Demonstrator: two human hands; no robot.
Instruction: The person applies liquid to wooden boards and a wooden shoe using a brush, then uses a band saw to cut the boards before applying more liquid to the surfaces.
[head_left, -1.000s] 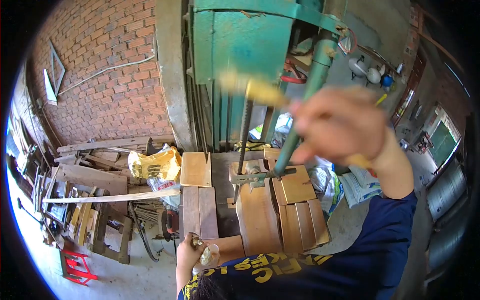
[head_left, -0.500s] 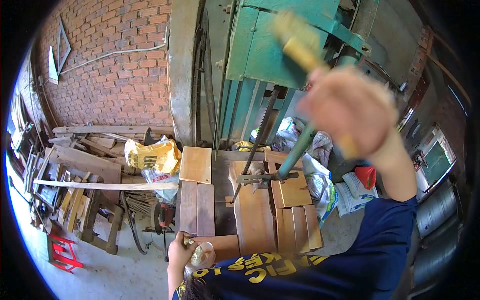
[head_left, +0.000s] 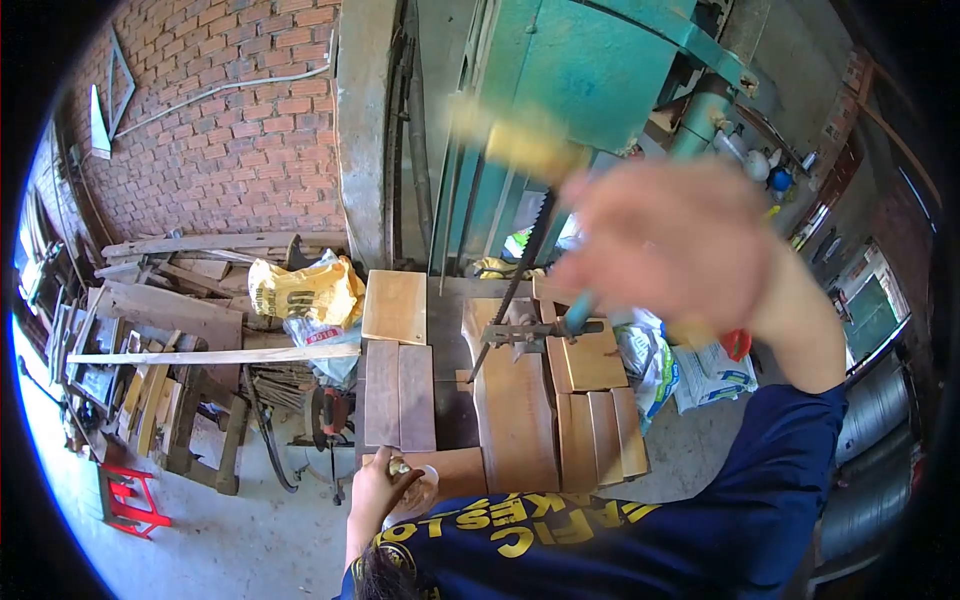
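My right hand (head_left: 690, 245), blurred by motion, is raised in front of the green bandsaw (head_left: 570, 85). It is closed round the handle of a brush (head_left: 530, 150) with pale yellowish bristles, which point left across the machine's housing. Low down, my left hand (head_left: 376, 490) is closed at the side of a clear plastic cup (head_left: 424, 488), by the near left corner of the saw table. A small golden-olive thing (head_left: 399, 466) shows at its fingertips, too small to name. The toothed saw blade (head_left: 530, 240) runs down below the brush to the table.
Wooden boards (head_left: 515, 400) and smaller blocks (head_left: 590, 360) cover the saw table. A yellow sack (head_left: 305, 290) and scrap timber (head_left: 170, 310) lie to the left, near a red stool (head_left: 135, 500). White sacks (head_left: 715, 375) lie on the right. A brick wall (head_left: 230, 140) stands behind.
My right hand and the brush have swung left and slightly down, the bristles turning more to the left. My left hand stays by the cup. The view has shifted slightly.
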